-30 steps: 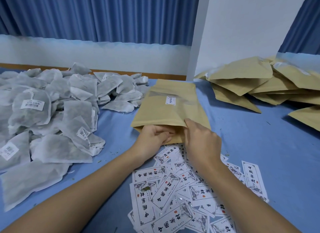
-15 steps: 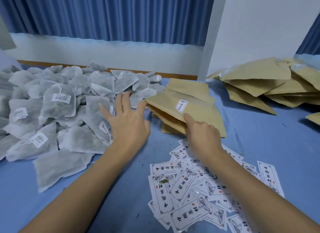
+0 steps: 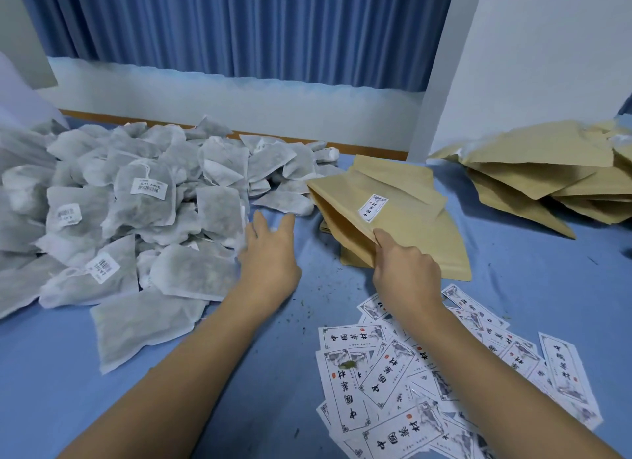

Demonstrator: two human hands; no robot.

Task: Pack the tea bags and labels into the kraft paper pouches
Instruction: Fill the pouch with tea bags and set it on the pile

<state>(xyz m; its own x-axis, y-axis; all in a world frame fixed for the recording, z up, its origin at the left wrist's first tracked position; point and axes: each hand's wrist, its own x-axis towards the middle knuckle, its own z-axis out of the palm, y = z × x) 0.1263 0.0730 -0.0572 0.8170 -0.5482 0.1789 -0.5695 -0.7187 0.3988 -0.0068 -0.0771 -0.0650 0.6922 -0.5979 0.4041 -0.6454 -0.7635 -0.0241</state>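
Labels (image 3: pixel 393 383) lie scattered nearest. The right hand (image 3: pixel 407 277) pinches the pouch (image 3: pixel 410 233) at its raised mouth. The left hand (image 3: pixel 270 257) has let go of it and now reaches, fingers spread and empty, into the tea bags (image 3: pixel 143 202), probably to fetch one for filling.

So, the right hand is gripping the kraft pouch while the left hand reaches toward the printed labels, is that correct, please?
Not quite. In the head view the left hand reaches toward the pile of tea bags, not the printed labels, which lie nearer the person, by the right forearm. The right hand does grip the kraft pouch.
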